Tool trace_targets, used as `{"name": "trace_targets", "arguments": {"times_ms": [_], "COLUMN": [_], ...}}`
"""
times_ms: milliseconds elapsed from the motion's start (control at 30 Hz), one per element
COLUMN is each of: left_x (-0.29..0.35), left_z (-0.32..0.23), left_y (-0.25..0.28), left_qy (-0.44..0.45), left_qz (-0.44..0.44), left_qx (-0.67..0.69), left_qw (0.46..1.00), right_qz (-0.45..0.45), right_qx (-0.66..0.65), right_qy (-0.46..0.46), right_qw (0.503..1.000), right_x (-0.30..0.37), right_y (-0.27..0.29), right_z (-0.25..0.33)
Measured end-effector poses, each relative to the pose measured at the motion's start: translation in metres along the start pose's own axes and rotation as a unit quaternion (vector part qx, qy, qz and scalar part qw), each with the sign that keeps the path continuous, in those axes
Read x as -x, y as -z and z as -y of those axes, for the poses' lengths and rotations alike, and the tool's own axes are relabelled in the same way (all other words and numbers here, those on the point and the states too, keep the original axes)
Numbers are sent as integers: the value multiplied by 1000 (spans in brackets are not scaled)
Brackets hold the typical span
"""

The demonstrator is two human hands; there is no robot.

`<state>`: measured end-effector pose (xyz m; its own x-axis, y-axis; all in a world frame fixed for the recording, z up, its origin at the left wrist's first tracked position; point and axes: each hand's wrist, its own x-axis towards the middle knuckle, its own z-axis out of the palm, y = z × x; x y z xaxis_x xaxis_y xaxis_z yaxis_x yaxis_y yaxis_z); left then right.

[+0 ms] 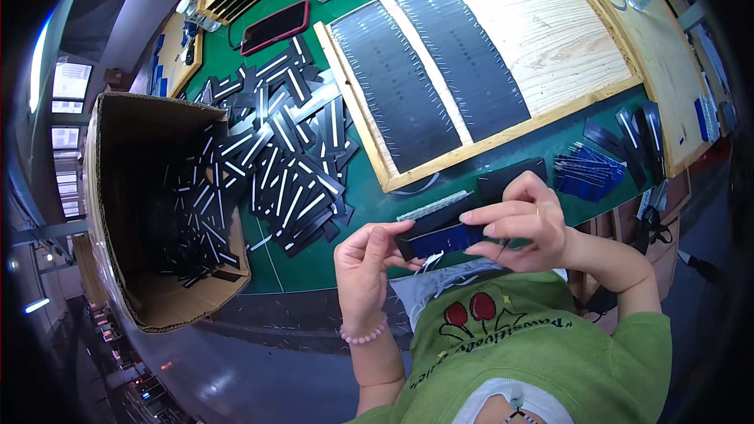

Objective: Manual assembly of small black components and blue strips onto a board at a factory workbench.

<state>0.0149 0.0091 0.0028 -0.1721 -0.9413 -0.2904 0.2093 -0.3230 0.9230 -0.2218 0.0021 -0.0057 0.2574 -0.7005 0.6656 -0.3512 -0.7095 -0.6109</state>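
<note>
Close to my body, above the table's near edge, a dark blue and black strip [441, 243] is stretched between both hands. My left hand [366, 265], with a pink bead bracelet at the wrist, pinches its left end. Thumb and fingers of my right hand [528, 224] close on its right end. White threads or shreds hang from the lower edge; their kind is unclear. Just beyond the strip lies a black piece with a pale ridged bar [434, 206]. Another black piece [510, 177] rests behind my right fingers.
A wooden tray [561, 31] holds two rows of overlapping black strips. Blue pieces with thin pale lines [589, 174] lie at the right. Many black-and-white strips [294, 180] heap at the left, beside a cardboard box [110, 212]. A phone [275, 28] lies farther back.
</note>
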Motion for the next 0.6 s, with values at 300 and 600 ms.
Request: {"name": "trace_targets", "arguments": {"times_ms": [300, 600], "left_x": [1, 0], "left_z": [-4, -6], "left_y": [-7, -15], "left_qy": [25, 84], "left_qz": [9, 7], "left_qx": [-10, 46], "left_qw": [1000, 995], "right_qz": [7, 14], "right_qx": [-15, -56], "right_qy": [-22, -27], "right_qw": [1000, 998], "right_x": [3, 0], "right_y": [1, 3], "right_z": [-1, 3]}}
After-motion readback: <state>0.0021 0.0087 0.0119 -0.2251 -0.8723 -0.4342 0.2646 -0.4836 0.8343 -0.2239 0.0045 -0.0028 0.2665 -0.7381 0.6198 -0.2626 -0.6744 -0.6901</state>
